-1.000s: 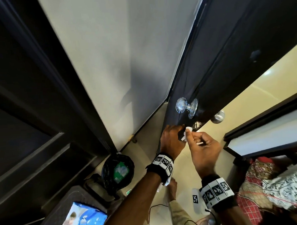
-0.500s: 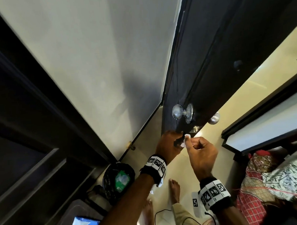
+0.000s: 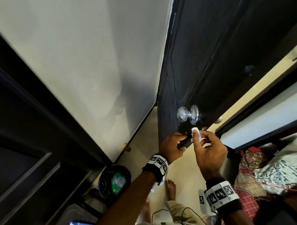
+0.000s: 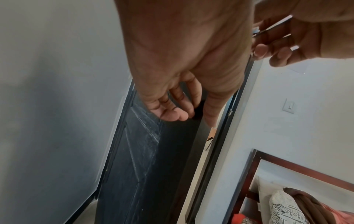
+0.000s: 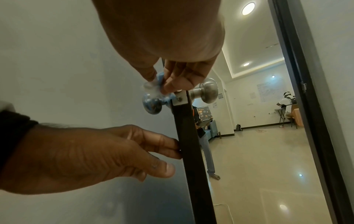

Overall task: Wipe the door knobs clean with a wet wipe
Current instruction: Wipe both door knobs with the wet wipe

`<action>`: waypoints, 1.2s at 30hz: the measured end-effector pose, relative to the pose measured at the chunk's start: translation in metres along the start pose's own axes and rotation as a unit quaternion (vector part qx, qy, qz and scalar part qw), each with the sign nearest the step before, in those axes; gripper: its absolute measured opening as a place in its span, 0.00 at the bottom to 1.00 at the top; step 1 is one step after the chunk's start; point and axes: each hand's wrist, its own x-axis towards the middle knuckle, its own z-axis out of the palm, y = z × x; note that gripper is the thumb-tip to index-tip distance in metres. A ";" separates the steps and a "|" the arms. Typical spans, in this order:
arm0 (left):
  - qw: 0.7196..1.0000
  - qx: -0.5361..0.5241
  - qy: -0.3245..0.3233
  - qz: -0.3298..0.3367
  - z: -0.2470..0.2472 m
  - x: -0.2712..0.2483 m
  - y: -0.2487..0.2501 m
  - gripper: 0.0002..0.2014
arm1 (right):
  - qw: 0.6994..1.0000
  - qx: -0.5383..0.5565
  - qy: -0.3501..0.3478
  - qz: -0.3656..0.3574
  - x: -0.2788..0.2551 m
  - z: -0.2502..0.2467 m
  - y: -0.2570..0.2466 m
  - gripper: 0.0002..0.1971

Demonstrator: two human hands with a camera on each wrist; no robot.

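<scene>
We steady the dark door (image 3: 210,56) with our left hand (image 3: 172,145), its fingers curled round the door's edge just below the latch plate (image 5: 180,98). Our right hand (image 3: 209,153) pinches the folded wet wipe (image 3: 196,133) between thumb and fingers, so that grip is closed on the wipe. In the right wrist view the wipe (image 5: 153,87) lies right at the near knob (image 5: 153,106); whether it actually touches we cannot tell. In the head view that near knob (image 3: 183,114) sits just above the wipe.

What could go wrong, as we judge it: the door may swing if our left grip slackens, which would pull the knob away from the wipe. The small wad could also slip from our pinch on the smooth round metal. The far knob (image 5: 207,91), beyond our right grip on the other face of the door, could get skipped.

We count two knobs, one wipe, one door and two hands. Below our arms sit one dark bin (image 3: 113,180) and patterned bedding (image 3: 278,172).
</scene>
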 end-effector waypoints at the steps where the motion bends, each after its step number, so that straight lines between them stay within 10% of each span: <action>1: 1.000 0.000 -0.001 0.008 0.001 0.002 0.001 0.27 | 1.000 -0.001 0.000 -0.009 -0.001 0.000 -0.001 0.09; 8: 0.995 -0.032 0.078 0.054 0.014 0.015 0.010 0.13 | 0.997 -0.025 -0.027 -0.063 0.012 -0.003 -0.013 0.09; 11: 0.986 -0.030 0.136 0.092 0.020 0.016 0.019 0.28 | 0.990 -0.082 -0.059 -0.095 0.023 -0.003 -0.025 0.14; 18: 0.993 -0.042 0.102 0.050 0.020 0.029 0.020 0.10 | 0.951 -0.250 -0.140 -0.119 0.060 -0.004 -0.059 0.14; 36: 0.996 -0.048 0.056 0.041 0.034 0.042 0.018 0.25 | 0.873 -0.405 -0.254 -0.096 0.103 0.006 -0.087 0.15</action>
